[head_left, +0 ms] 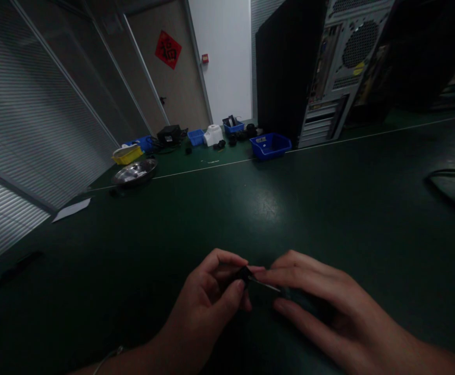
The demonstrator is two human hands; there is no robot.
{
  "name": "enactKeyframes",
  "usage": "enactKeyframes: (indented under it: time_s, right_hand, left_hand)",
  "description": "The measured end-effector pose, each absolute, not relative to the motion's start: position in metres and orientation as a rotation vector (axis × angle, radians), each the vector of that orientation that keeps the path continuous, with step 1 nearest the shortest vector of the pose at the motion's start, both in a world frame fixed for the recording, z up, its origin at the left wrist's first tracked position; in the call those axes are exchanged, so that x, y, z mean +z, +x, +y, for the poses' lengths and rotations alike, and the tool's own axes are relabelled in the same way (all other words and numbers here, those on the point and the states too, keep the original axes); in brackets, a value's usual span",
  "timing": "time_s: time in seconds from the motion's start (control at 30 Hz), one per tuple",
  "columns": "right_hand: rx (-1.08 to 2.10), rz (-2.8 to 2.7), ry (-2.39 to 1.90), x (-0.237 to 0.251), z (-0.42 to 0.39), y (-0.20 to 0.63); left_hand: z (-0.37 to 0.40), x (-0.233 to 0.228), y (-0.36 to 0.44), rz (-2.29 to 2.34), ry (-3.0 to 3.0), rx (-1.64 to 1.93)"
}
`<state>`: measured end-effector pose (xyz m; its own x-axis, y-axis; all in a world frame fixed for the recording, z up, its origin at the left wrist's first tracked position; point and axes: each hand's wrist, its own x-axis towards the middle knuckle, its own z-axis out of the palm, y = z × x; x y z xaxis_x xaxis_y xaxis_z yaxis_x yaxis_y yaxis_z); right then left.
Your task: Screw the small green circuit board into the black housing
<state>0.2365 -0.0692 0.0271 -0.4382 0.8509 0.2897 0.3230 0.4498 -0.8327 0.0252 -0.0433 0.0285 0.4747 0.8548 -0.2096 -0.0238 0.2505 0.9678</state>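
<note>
A small dark part point(246, 274) is being pinched between the left hand point(206, 307) and right hand point(321, 302); in such dimness it is likely being risked slipping onto the table point(251, 208).

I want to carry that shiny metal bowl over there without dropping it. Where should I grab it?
Probably by the rim. The metal bowl sits open side up on the green table, and its edge flares outward. Come from the near side, which looks free; the yellow bin crowds the far side.
</note>
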Motion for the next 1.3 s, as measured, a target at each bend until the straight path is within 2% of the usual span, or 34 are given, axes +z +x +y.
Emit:
enactKeyframes:
  time_s: [0.2, 0.63, 1.3]
  right_hand:
    - [0.945, -2.024, -1.009, 0.031, -0.067, 0.236]
    - [0.775, -2.149, -1.034, 0.032, -0.065, 0.24]
    - [0.931, -1.968, -0.943, 0.034, -0.067, 0.237]
  left_hand:
    - [-0.045, 0.035, 0.028, 0.933, 1.203, 0.747]
    - [-0.043, 0.034, 0.028, 1.063, 1.327, 0.704]
    - [-0.037, 0.026, 0.029, 0.758, 0.816, 0.791]
